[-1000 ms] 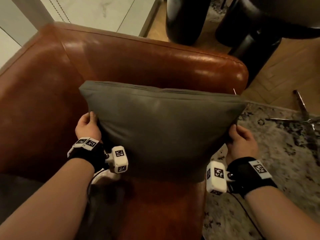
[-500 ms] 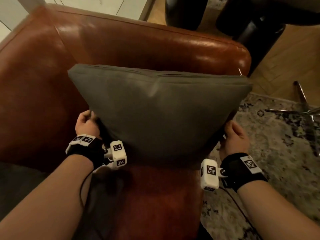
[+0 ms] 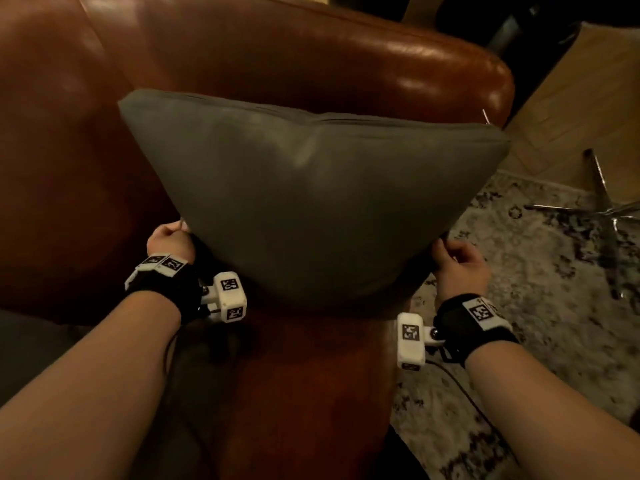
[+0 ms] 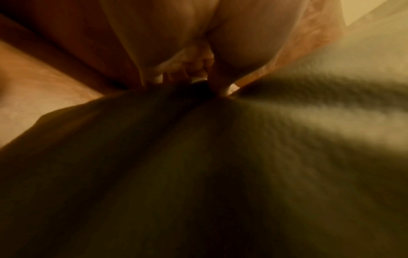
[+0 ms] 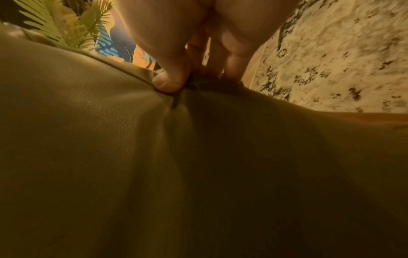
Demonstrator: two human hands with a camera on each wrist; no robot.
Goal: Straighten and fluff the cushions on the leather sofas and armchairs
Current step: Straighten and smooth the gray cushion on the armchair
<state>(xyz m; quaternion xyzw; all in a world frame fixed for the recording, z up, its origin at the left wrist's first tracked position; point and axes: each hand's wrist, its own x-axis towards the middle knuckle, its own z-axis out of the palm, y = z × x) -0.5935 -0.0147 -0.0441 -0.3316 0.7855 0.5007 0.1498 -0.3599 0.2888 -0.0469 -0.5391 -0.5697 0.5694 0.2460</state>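
A grey cushion [image 3: 311, 202] hangs upright over the seat of a brown leather armchair [image 3: 277, 57], its wide top edge near the backrest. My left hand [image 3: 169, 239] pinches the cushion's lower left corner, and the left wrist view shows curled fingers [image 4: 194, 68] on the fabric [image 4: 198, 174]. My right hand [image 3: 457, 261] pinches the lower right corner; in the right wrist view the thumb [image 5: 167, 82] presses the gathered seam of the cushion [image 5: 110, 139]. The cushion's bottom edge narrows between the two hands.
A patterned grey rug [image 3: 536, 271] lies right of the armchair, with chrome chair legs [image 3: 606, 209] on it. Wooden floor [image 3: 571, 91] and dark furniture stand behind. A green plant [image 5: 61, 26] shows in the right wrist view.
The cushion has risen and spread wide at the top while both hands slid down and inward to its lower corners. The view has tilted closer to the armchair.
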